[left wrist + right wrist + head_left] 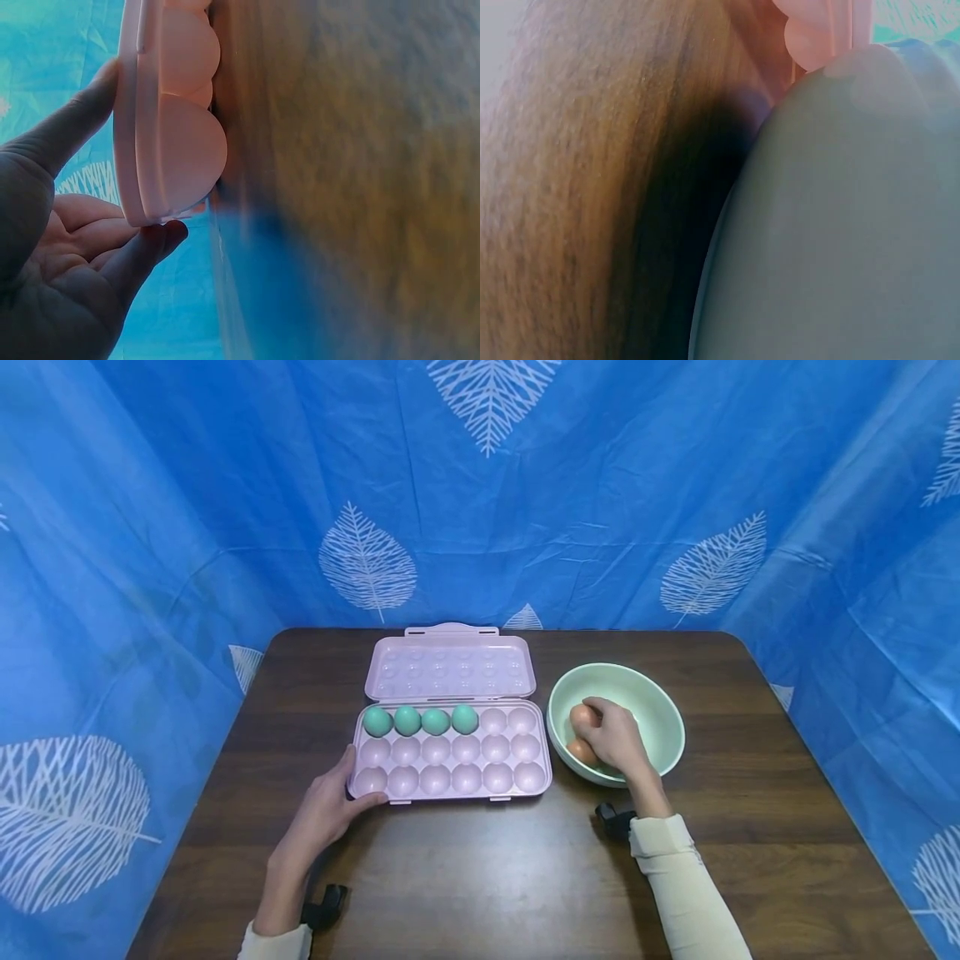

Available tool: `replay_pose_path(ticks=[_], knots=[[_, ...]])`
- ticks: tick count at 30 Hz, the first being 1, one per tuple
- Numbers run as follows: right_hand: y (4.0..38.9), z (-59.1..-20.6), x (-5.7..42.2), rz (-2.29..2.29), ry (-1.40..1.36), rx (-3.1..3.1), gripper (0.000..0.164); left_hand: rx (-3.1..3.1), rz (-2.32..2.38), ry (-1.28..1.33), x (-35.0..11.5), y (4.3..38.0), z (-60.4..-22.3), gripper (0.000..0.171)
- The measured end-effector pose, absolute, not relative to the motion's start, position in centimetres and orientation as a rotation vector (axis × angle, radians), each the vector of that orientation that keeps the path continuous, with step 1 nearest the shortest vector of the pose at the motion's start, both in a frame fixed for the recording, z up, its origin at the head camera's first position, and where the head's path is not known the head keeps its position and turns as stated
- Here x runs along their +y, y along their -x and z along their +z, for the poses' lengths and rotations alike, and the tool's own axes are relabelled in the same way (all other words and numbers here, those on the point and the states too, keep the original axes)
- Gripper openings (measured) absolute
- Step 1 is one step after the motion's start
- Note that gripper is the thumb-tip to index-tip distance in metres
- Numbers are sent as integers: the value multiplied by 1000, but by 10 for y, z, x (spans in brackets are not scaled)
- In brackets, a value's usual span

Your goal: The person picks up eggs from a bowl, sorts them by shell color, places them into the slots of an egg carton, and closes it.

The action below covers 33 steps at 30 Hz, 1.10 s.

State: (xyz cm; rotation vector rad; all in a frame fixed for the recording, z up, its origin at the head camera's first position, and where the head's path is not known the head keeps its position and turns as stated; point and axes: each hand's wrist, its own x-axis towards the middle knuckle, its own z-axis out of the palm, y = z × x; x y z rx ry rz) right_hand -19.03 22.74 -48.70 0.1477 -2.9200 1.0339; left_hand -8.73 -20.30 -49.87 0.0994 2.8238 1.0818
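A pink lidded egg tray (450, 799) lies opened flat on the table, with several green eggs (436, 722) filling the left part of its back row. My left hand (324, 806) grips the tray's front left corner, thumb along the front edge and fingers at the left side. The left wrist view has this hand (71, 255) at the pink rim and rounded cups. Inside the pale green bowl (660, 718), my right hand (618, 739) pinches a brown egg (581, 717). Another brown egg (582, 751) lies nearer the bowl's front. In the right wrist view, the bowl's outer wall (840, 210) hides that hand.
The tray's lid (450, 672) is folded back behind the cups. Dark wooden table (480, 877) extends in front of the tray and to both sides. Behind and around it hangs a blue cloth (525, 510) with white leaf prints. The bowl stands close to the tray's right end.
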Motion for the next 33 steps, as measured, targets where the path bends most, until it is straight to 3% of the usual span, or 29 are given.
replay_pose_path(ticks=[25,33], knots=[[178,-483,224,1541,-62,-2392,41,2816,1079,-98,-203,89,-497,101],[168,-468,215,1521,-213,-2302,39,2801,1081,-82,-203,89,-495,101]])
